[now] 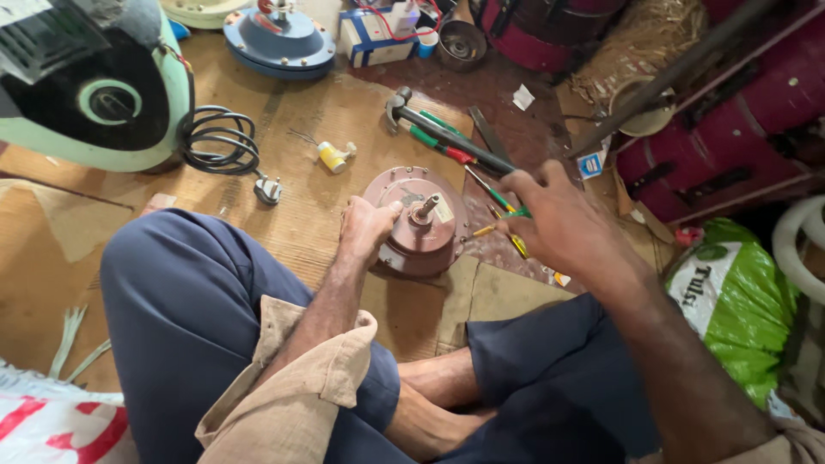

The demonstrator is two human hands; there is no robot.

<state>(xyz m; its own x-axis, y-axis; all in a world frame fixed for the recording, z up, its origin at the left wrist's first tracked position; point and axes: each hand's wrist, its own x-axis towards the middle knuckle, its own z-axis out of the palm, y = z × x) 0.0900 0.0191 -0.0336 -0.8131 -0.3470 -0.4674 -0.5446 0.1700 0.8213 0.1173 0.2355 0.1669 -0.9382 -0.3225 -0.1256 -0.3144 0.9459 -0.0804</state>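
Nearby, hammer (430, 125) and screwdrivers (447, 150) lie, seemingly touching, behind motor (417, 228)

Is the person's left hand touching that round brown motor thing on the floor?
Touching. The head view shows the left hand resting on the rim of the round brown motor, thumb lying across its top near the shaft.

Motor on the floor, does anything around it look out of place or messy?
The brown motor sits upright, steadied by the left hand. Beside it, screwdrivers and a hammer lie scattered across each other under the right hand. Nothing looks spilled or broken.
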